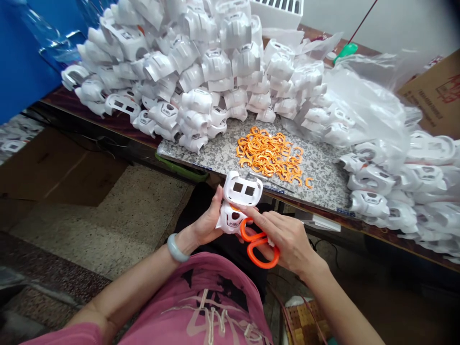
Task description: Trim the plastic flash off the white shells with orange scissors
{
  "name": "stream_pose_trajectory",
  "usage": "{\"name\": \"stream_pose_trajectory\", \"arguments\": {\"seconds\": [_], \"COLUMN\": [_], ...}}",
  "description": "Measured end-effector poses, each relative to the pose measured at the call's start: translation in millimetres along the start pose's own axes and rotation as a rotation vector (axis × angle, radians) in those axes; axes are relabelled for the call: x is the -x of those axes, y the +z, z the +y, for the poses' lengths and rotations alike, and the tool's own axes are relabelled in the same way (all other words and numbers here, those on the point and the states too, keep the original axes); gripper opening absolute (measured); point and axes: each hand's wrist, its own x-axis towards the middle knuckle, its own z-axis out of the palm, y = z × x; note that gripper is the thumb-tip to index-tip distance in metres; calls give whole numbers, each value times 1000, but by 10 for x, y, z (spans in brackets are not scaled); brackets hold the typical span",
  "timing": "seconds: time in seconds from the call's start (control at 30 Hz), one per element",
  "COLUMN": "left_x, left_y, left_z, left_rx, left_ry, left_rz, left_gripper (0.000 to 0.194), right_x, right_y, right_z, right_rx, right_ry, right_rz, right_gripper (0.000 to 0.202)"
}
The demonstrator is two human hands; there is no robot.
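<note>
Over the lap | left hand: grip clamped on white housing | right hand: palm down, grip around scissors

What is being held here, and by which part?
The left hand holds a white casing by its left side; the right hand holds orange scissors at the handles, blades not visible.

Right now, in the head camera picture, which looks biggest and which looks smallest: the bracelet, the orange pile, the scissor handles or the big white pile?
1. Big white pile
2. Orange pile
3. Scissor handles
4. Bracelet
</note>
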Motion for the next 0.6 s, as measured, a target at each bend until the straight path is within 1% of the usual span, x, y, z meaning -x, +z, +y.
{"name": "stream_pose_trajectory", "arguments": {"seconds": [0.07,0.17,0.27,0.5,0.6], "left_x": [6,12,12,-3,1], "left_y": [-5,5,7,-108,-125], "left_z": [5,13,11,-58,-77], "left_rx": [-4,-17,-43,-72,-80], "left_ry": [2,24,17,-24,-49], "left_rz": [-5,-9,-9,31,61], "left_gripper": [77,77,79,79,80], "right_x": [14,1,-25,-7,15], "right_y": [-6,13,43,61,72], "right_z": [8,-18,-51,-42,-51], "right_rx": [1,-18,-16,167,183], "right_ry": [-6,-2,15,114,139], "right_rz": [-2,-41,-74,-191,-220], "right_gripper": [46,44,43,38,40]}}
